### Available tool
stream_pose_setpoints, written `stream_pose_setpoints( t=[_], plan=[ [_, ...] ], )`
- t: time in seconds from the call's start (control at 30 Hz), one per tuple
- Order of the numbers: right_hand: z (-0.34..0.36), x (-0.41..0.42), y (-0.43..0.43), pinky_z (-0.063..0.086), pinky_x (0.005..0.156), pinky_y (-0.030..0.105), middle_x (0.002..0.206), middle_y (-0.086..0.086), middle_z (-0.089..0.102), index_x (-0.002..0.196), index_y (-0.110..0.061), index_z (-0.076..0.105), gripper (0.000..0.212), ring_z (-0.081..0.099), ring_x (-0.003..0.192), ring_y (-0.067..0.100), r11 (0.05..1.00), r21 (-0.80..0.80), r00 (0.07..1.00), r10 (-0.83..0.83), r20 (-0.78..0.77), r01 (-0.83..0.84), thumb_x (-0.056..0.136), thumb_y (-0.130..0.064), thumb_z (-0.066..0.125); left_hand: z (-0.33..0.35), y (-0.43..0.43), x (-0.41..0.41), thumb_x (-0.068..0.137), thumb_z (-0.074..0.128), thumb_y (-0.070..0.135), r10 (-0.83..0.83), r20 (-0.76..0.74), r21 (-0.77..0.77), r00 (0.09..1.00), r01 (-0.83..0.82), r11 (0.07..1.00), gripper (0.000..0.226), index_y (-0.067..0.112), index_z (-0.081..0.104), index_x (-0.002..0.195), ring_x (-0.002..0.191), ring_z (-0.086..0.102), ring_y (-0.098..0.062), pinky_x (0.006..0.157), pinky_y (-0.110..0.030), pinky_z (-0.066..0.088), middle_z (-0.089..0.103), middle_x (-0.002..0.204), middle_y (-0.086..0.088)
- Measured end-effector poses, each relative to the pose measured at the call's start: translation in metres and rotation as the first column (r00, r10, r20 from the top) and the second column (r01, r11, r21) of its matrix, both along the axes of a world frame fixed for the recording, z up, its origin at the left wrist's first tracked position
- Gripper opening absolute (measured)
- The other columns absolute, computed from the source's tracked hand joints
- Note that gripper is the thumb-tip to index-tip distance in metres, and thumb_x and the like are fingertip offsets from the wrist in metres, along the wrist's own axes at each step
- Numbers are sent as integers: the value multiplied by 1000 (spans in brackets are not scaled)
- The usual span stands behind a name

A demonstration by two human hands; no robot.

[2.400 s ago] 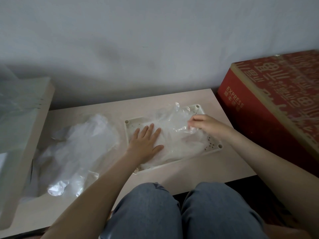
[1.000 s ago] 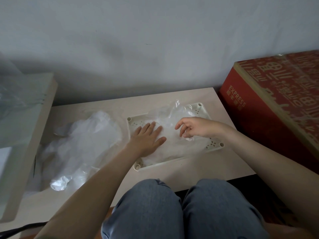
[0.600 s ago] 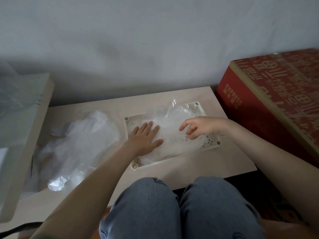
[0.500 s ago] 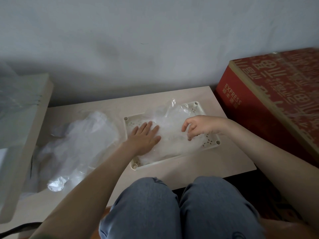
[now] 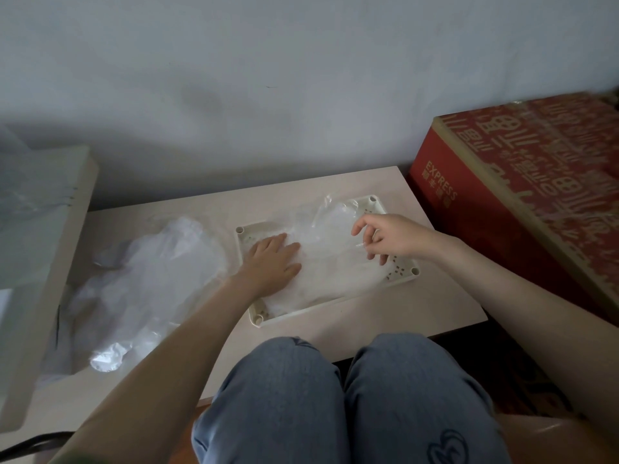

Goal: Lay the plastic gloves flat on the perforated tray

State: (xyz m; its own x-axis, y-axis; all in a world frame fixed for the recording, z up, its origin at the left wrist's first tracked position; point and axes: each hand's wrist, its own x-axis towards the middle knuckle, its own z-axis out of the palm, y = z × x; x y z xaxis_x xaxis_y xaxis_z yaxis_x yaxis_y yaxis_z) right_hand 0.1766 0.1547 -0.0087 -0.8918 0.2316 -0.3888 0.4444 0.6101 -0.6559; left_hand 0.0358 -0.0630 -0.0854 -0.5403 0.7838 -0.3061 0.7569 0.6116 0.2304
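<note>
Head view: plastic gloves [image 5: 335, 272] lie in the perforated tray [image 5: 402, 273], rumpled at the far edge, and a heap of plastic [image 5: 144, 279] waits on the tabletop [image 5: 385, 316] beside it, so the job looks partway done. The left hand [image 5: 273, 259] presses flat on the gloves, fingers straight. The right hand [image 5: 392, 241] curls its fingers just over them; whether it pinches the film I cannot tell.

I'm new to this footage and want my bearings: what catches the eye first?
The red box at the right stands out most. At centre, clear plastic gloves cover a perforated tray; the left hand presses them flat, the right hand curls over them. A crumpled plastic pile lies to its left.
</note>
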Motion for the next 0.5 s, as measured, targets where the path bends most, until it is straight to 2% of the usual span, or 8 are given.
stream_pose_setpoints(
  t=[0.13, 0.27, 0.3, 0.4, 0.5],
  plan=[
    [3, 6, 0, 47, 66, 18, 91, -3, 58, 104, -23, 61, 29, 65, 78, 13, 990, 111, 994, 81, 77, -89, 86, -1, 55, -1, -2, 4, 96, 42, 48, -48, -22, -53, 999, 47, 998, 70, 28, 7, 153, 148, 0, -24, 118, -41, 3, -5, 161, -7],
    [5, 10, 1, 43, 76, 19, 103, -3, 54, 112, -23, 63, 26, 57, 98, 15, 954, 232, 972, 154, 175, -193, 91, -13, 54, -3, -1, 3, 93, 47, 53, -93, -18, -70, 995, 92, 993, 86, 28, -11, 152, 148, -6, -23, 119, -43, -1, -13, 161, -5],
    [5, 11, 1, 43, 74, 18, 105, -4, 52, 115, -23, 62, 26, 57, 100, 16, 949, 238, 966, 161, 204, -209, 92, -16, 53, -3, -1, 3, 92, 47, 53, -106, -10, -82, 994, 104, 991, 89, 28, -15, 151, 148, -9, -22, 119, -43, -2, -16, 160, -5],
    [8, 11, 1, 41, 55, 12, 101, -8, 47, 123, -24, 58, 29, 58, 89, 15, 938, 213, 923, 195, 331, -275, 95, -26, 51, -2, -2, 2, 91, 50, 55, -140, 26, -126, 990, 143, 982, 96, 28, -22, 149, 146, -18, -22, 118, -44, -8, -23, 158, -4],
    [7, 11, 1, 42, 53, 14, 98, -10, 44, 122, -18, 59, 31, 53, 68, 8, 901, 277, 889, 205, 410, -335, 95, -29, 50, -2, -5, 2, 90, 53, 53, -157, 59, -146, 986, 164, 976, 99, 29, -22, 148, 145, -21, -21, 117, -44, -10, -25, 157, -3]
  ],
)
